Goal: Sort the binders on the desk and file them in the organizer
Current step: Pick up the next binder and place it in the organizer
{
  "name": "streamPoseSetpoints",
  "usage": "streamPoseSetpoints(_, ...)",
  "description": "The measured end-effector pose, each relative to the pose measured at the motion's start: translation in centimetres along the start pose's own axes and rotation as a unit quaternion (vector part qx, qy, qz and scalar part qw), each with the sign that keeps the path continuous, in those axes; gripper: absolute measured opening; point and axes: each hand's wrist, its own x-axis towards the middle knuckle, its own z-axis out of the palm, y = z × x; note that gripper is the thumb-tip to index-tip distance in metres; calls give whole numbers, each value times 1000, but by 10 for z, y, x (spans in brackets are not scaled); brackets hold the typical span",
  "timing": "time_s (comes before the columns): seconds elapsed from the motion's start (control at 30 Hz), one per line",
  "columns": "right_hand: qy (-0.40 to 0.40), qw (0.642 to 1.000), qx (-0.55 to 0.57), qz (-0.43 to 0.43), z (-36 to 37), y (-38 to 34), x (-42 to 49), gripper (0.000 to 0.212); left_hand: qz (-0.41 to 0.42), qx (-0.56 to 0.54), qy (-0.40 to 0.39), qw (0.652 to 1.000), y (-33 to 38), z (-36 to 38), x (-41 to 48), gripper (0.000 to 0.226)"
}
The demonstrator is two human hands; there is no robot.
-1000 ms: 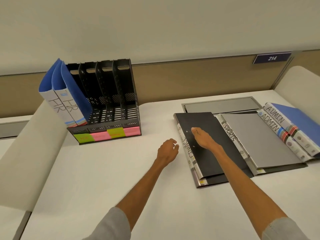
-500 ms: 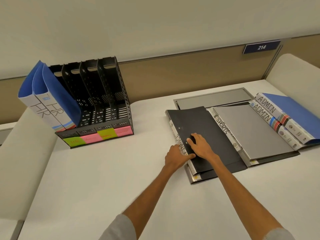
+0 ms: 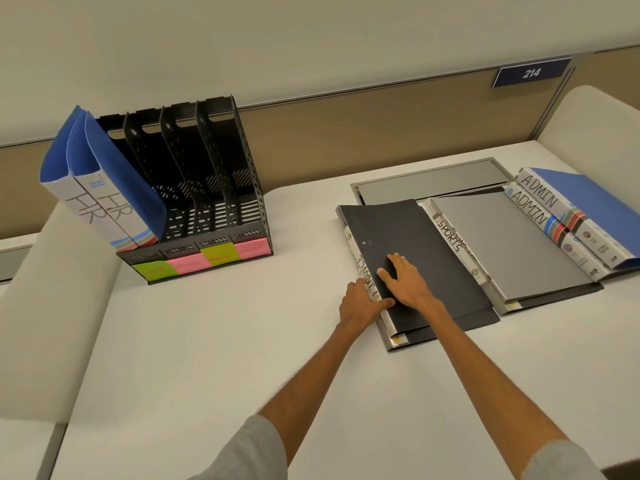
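Nearest me, both grey sleeves [image 3: 249,452] are cut off by the bottom edge. At 1 o'clock, flat on the desk [image 3: 214,358], lies the black FINANCE binder [image 3: 426,244]. My left hand [image 3: 360,303] grips its spine edge with curled fingers; the fingertips are hidden against the spine and cover part of the lettering. My right hand [image 3: 410,285] lies palm down on the cover, fingers straight and spread, pressing rather than gripping. A second black binder [image 3: 481,318] shows only as a strip beneath it. Just beside, at 2 o'clock, the grey SPORTS binder [image 3: 512,244] sits on another whose label I cannot read, and the blue ADMIN binders [image 3: 568,216] run out of view on the right. At 10 o'clock the black organizer [image 3: 214,188] holds two HR binders [image 3: 104,202] in its leftmost slot; of its sticky labels [image 3: 201,261] only "HR" reads clearly.

A second ago my left hand hung over bare desk, apart from the binder; it has since reached the spine. My right hand has slid back toward the near end of the cover. The binder itself has not lifted.
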Motion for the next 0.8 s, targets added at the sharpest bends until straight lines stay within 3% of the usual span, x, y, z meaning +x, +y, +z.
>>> streamPoseSetpoints(0.3, -6, 1000, 8, 20, 5, -4, -16, 62, 9, 4, -16, 1000, -9, -5, -9, 82)
streamPoseSetpoints(0.53, 21, 999, 26, 26, -15, 0, -39, 55, 50, 49, 75, 995, 6, 5, -14, 81)
streamPoseSetpoints(0.67, 38, 998, 22, 36, -37, 15, -49, 54, 45, 129, 84, 987, 29, 12, -15, 79)
streamPoseSetpoints(0.8, 92, 995, -7, 36, -61, 39, -47, 50, 64, 129, 95, 985, 45, 21, -4, 68)
